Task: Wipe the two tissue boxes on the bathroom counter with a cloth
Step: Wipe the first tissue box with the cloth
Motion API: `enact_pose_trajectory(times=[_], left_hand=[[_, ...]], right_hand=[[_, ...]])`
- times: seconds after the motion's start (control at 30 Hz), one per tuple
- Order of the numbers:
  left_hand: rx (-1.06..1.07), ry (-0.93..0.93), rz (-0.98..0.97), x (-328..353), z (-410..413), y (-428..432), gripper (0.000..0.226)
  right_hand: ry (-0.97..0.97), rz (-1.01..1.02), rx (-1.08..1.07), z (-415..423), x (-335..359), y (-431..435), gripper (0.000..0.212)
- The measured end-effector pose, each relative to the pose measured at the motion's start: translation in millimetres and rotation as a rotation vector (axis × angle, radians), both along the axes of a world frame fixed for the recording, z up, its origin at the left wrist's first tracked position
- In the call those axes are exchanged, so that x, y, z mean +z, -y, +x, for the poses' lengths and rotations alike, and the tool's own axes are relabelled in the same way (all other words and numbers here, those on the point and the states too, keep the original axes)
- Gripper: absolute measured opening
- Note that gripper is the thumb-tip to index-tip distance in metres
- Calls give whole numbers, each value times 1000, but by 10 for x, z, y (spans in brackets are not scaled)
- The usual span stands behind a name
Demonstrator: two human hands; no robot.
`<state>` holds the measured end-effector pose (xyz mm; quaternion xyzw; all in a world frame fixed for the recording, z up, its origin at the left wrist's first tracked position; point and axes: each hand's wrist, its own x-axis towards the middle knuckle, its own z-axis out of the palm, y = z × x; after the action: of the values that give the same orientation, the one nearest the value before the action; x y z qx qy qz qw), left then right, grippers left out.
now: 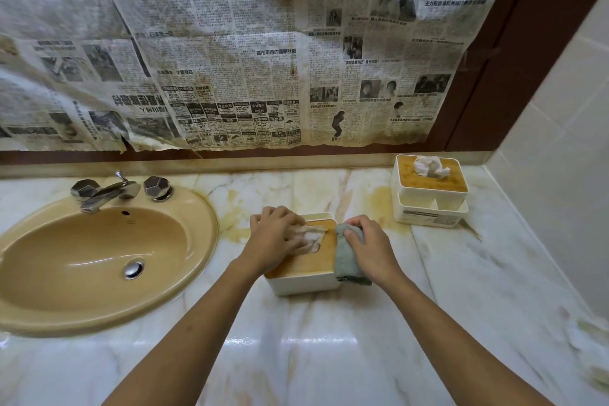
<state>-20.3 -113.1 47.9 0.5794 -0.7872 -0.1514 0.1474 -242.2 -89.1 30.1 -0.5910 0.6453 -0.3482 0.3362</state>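
Now, right hand: fingers curled round the grey-green cloth, at near tissue box right edge.
Left hand: fingers flat on its wooden lid.
Near tissue box: white, beside sink.
Far tissue box: back right corner.

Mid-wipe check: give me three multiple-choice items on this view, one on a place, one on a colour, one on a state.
1. Where is the far tissue box? A) in the sink B) under the tap C) back right corner of the counter
2. The cloth is: A) grey-green B) red C) black
3. The right hand: A) lies flat, empty B) grips the cloth C) lifts a lid
Answers: 1C, it stands by the right wall; 2A, dull grey-green fabric; 3B, fingers curl round it.
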Motion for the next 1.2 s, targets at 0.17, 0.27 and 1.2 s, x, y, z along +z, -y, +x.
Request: enact_pose_trajectory(times=[0.17, 0.27, 1.2], left_hand=[[-1, -56, 16, 81, -18, -41, 10], [-110, -142, 224, 135, 71, -59, 26], [95, 355, 404, 110, 213, 30, 140]], right_hand=[[-16, -16, -6, -13, 5, -8, 10], [-27, -12, -19, -33, 36, 2, 10], [-513, -204, 190, 218, 7, 362, 19]])
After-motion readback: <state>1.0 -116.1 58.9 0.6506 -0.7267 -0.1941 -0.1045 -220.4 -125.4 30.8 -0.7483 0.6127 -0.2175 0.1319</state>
